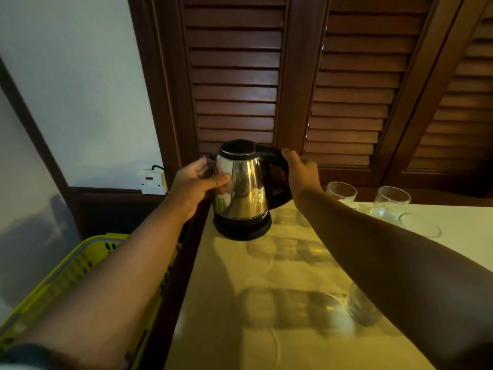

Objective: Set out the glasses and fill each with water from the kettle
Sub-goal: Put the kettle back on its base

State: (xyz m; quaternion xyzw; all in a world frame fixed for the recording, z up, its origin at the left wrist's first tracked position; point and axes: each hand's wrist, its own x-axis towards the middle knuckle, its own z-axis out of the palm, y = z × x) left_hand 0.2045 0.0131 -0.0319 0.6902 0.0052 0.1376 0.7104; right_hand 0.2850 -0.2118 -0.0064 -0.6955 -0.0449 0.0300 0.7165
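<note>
A steel kettle [246, 186] with a black lid and handle stands on its black base at the far left corner of the pale table [266, 303]. My left hand [197, 182] is pressed around the kettle's left side near the spout. My right hand [301, 174] grips the black handle on the right. Two clear glasses [341, 193] [390, 201] stand upright behind my right forearm. A third glass [420, 225] lies beside them, and another glass [361, 307] stands near me, partly hidden by my arm.
Dark wooden louvred doors [346, 89] rise right behind the table. A white wall socket with a black cord [152, 181] sits left of the kettle. A yellow-green plastic basket [80, 268] stands below the table's left edge.
</note>
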